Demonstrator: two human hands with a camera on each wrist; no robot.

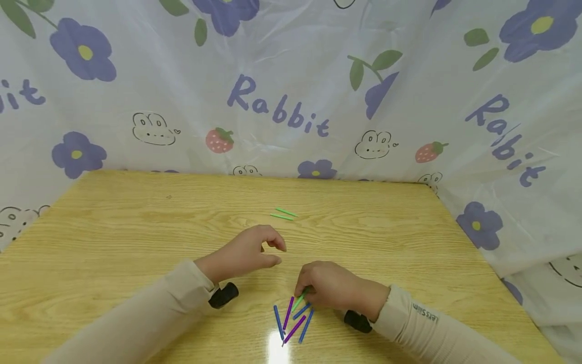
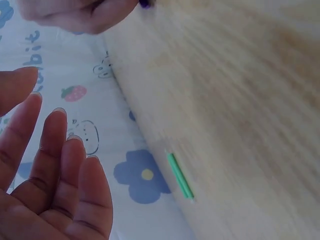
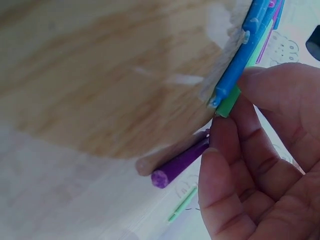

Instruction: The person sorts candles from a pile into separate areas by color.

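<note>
My right hand (image 1: 329,284) pinches a thin green stick (image 1: 298,302) at its far end, low over the table. Around it lie blue and purple sticks of similar size: a purple stick (image 1: 288,313) and a blue stick (image 1: 279,322) to the left, a short-looking blue stick (image 1: 302,311) close by. In the right wrist view, the green stick (image 3: 229,104) shows at the fingertips beside a blue stick (image 3: 240,55), with a purple stick (image 3: 175,165) below. My left hand (image 1: 254,251) hovers with relaxed, curved fingers, holding nothing; its fingers (image 2: 52,135) are apart from any stick.
Two green sticks (image 1: 283,217) lie farther back on the wooden table (image 1: 159,227). A purple stick (image 1: 294,329) and another blue stick (image 1: 306,326) lie nearer the front. A printed white curtain (image 1: 182,91) hangs behind and at the sides.
</note>
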